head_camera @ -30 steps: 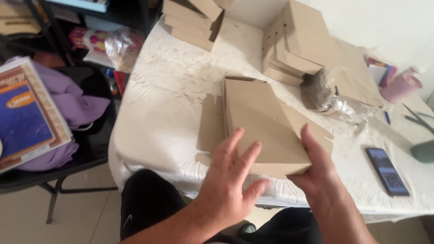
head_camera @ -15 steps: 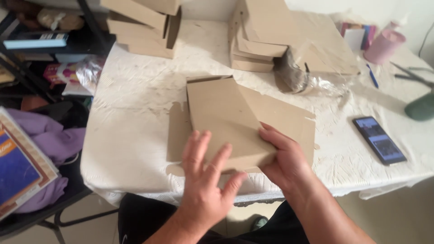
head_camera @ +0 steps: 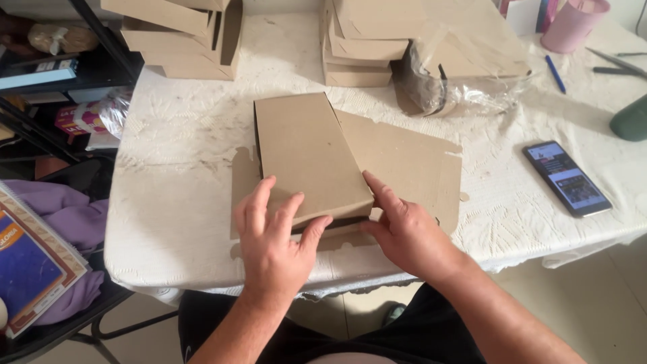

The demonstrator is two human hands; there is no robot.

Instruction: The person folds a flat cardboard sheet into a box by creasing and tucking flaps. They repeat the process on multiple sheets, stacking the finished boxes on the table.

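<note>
Both hands [head_camera: 337, 236] pressing a folded cardboard box [head_camera: 306, 155], white tablecloth [head_camera: 182, 182]

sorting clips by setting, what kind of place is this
Probably a home table used for box assembly: stacks of folded cardboard boxes, a white lace-patterned tablecloth, and a smartphone beside a pink cup.
</note>
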